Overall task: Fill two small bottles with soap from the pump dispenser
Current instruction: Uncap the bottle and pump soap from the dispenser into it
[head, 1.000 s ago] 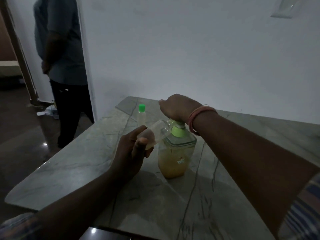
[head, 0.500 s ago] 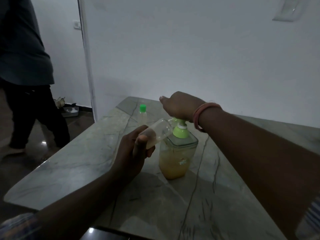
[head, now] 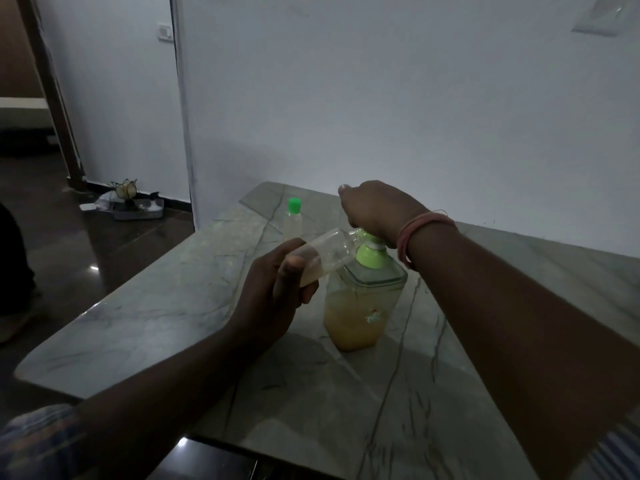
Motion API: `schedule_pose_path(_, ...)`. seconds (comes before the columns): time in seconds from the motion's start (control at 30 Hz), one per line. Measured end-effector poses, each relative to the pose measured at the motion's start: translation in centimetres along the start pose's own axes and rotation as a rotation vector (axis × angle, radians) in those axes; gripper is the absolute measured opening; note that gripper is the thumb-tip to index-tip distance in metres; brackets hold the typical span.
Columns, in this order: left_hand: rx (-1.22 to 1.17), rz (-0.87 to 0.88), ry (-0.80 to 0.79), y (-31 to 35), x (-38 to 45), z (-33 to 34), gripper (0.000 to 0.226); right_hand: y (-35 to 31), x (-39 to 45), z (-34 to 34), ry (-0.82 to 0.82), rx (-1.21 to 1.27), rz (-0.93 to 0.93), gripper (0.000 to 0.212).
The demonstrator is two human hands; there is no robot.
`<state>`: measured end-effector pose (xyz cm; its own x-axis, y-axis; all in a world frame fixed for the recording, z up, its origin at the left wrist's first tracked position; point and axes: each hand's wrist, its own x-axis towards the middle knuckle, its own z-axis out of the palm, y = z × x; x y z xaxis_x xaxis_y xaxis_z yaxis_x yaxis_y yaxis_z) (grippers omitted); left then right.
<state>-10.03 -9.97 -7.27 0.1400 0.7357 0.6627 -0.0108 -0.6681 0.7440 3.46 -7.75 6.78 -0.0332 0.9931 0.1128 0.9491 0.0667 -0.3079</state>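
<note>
Grey veined marble forms the table (head: 145, 327), its rounded edge at lower left, bare surface around. At frame centre the pump dispenser (head: 363, 299) is pressed by the right hand (head: 377, 209); a tilted small bottle (head: 325, 256) is gripped by the left hand (head: 273, 292), its mouth at the nozzle. A capped bottle (head: 293, 220) stands behind.

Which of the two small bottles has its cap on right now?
The small bottle standing upright on the table, behind the left hand, wears a green cap. The other bottle, tilted in that hand toward the pump dispenser, is uncapped.

Right hand (head: 375, 209) atop pump dispenser (head: 363, 292), left hand (head: 273, 292) tilting small bottle (head: 325, 254) at spout
</note>
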Motion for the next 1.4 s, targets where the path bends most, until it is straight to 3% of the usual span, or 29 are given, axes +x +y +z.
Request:
schedule_pose_path(0.2, -0.01, -0.027, -0.01, 0.1, -0.3, 0.0, 0.084, -0.1, -0.3, -0.6, -0.005, -0.013, -0.024, 0.044)
schedule_pose_path(0.33, 0.006, -0.021, -0.012, 0.1, -0.1, -0.1, 0.086, 0.0, -0.5, 0.0, 0.062, 0.113, 0.011, 0.036)
schedule_pose_path(0.47, -0.026, -0.025, -0.014, 0.4, -0.2, -0.1, 0.086, -0.3, -0.7, -0.2, 0.06, -0.003, 0.02, 0.046)
schedule_pose_path(0.6, -0.026, -0.024, -0.005, 0.6, -0.4, 0.0, 0.082, -0.2, -0.6, -0.6, -0.037, -0.046, -0.046, 0.038)
schedule_pose_path(0.83, -0.022, -0.023, -0.017, 0.1, -0.1, 0.1, 0.079, 0.0, 0.2, 0.0, -0.076, -0.038, 0.026, 0.04)
schedule_pose_path(1.2, 0.005, -0.018, -0.029, 0.0, 0.0, 0.0, 0.079, -0.2, -0.8, -0.2, 0.002, -0.097, -0.039, 0.024)
schedule_pose_path(1.4, -0.031, -0.007, -0.085, 0.5, -0.3, -0.1, 0.083, -0.1, 0.0, -0.4, 0.014, -0.034, -0.011, 0.036)
